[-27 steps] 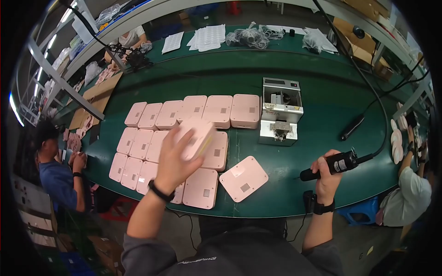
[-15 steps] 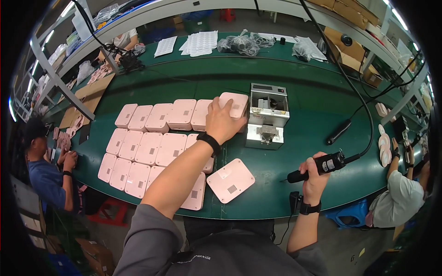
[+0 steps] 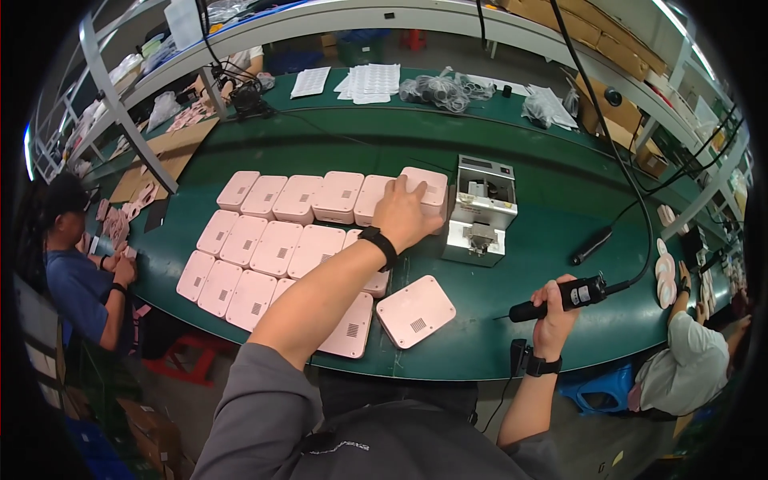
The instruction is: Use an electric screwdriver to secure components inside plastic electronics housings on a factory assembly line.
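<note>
At the right end of the back row, my left hand (image 3: 406, 214) grips a pale pink plastic case (image 3: 430, 183), fingers spread over its top and thumb at its near side. My right hand (image 3: 554, 322) is wrapped round a black electric screwdriver (image 3: 582, 293), its thin bit pointing left above the table. Between the hands a single pink case (image 3: 416, 310) lies askew, its grille and corner holes facing up. Further pink cases (image 3: 276, 248) lie in three rows to the left, partly hidden under my left forearm.
A metal screw feeder (image 3: 482, 210) stands right of the back row. Another dark screwdriver (image 3: 592, 246) hangs or lies behind my right hand; a cable (image 3: 620, 144) runs down to mine. Co-workers sit at left (image 3: 92, 280) and right (image 3: 688, 356). Bagged parts (image 3: 444, 90) lie at the back.
The view has shifted, moving the table rightward in the picture. The case under my left hand appears slightly lower, more in line with its row. My right hand still holds the screwdriver.
</note>
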A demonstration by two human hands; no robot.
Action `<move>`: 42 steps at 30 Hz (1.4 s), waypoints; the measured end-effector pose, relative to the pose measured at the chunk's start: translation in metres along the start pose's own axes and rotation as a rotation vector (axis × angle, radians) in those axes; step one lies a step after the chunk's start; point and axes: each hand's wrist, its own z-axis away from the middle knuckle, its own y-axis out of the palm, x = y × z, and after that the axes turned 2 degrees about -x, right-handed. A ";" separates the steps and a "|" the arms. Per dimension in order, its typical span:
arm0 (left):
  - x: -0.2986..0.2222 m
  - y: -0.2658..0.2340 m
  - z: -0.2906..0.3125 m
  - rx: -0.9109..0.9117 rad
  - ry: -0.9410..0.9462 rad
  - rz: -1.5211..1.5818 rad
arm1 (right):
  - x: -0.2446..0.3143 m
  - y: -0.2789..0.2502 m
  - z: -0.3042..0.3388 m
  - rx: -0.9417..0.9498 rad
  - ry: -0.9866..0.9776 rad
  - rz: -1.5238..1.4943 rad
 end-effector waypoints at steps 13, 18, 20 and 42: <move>0.176 -0.116 0.065 -0.194 -0.068 -0.194 | -0.006 -0.011 0.010 -0.047 -0.055 -0.061; 0.191 -0.121 0.065 -0.089 -0.184 -0.204 | -0.006 -0.008 0.002 -0.036 -0.009 -0.043; 0.180 -0.122 0.061 -0.057 -0.184 -0.317 | -0.004 -0.006 -0.002 -0.013 0.019 -0.030; -0.049 -0.002 0.178 0.263 0.157 0.144 | -0.001 0.027 -0.036 0.208 0.041 0.019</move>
